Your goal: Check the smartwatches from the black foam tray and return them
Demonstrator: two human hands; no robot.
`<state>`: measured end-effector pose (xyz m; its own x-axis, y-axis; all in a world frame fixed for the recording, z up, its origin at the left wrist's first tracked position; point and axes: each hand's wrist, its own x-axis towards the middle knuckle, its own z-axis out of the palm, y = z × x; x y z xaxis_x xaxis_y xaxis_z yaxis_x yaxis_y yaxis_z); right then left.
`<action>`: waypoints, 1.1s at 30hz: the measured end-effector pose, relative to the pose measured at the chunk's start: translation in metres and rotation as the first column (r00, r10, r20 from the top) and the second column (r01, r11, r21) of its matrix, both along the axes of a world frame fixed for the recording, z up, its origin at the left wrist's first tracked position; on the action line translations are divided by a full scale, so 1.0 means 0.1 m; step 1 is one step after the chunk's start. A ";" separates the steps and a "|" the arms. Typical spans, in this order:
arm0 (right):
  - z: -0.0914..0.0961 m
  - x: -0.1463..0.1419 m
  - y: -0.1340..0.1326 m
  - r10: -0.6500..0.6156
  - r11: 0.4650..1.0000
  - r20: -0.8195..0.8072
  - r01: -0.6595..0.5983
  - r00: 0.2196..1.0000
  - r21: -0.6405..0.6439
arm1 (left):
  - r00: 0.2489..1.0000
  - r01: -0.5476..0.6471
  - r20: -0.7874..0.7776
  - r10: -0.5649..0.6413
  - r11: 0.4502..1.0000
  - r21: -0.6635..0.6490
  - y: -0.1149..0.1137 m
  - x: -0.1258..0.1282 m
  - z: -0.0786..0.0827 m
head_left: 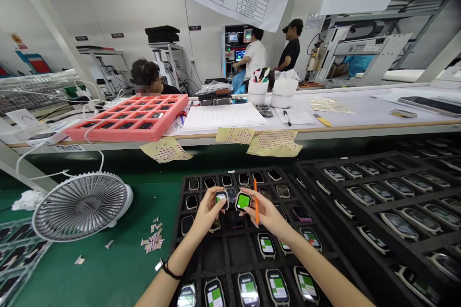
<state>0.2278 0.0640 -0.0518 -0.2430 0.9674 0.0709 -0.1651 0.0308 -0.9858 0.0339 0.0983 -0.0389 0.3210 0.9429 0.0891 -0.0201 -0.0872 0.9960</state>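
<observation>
Above a black foam tray (239,249) of smartwatch bodies, each of my hands grips one strapless watch. My left hand (207,213) pinches a smartwatch (221,198) with a lit white and green screen, its thumb on the screen's edge. Between the fingers of my right hand (264,208) is a second smartwatch (244,201) with a mostly green screen. An orange pen-like stick (256,200) is also tucked in the right fingers, standing nearly upright. In the tray's near rows lie watches with green and white screens, such as one lit watch (277,286); farther ones are dark.
A grey fan (81,206) stands on the green mat at the left, near scattered small paper bits (154,241). More watch trays (396,201) are stacked at the right. The shelf ahead carries a pink foam tray (158,127) and white cups (258,92). Several people are beyond it.
</observation>
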 end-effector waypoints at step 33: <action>-0.06 -0.18 -0.09 -0.033 0.993 0.324 -0.005 0.946 0.118 | 0.771 0.359 -0.625 0.127 0.723 0.590 -0.09 0.00 -0.10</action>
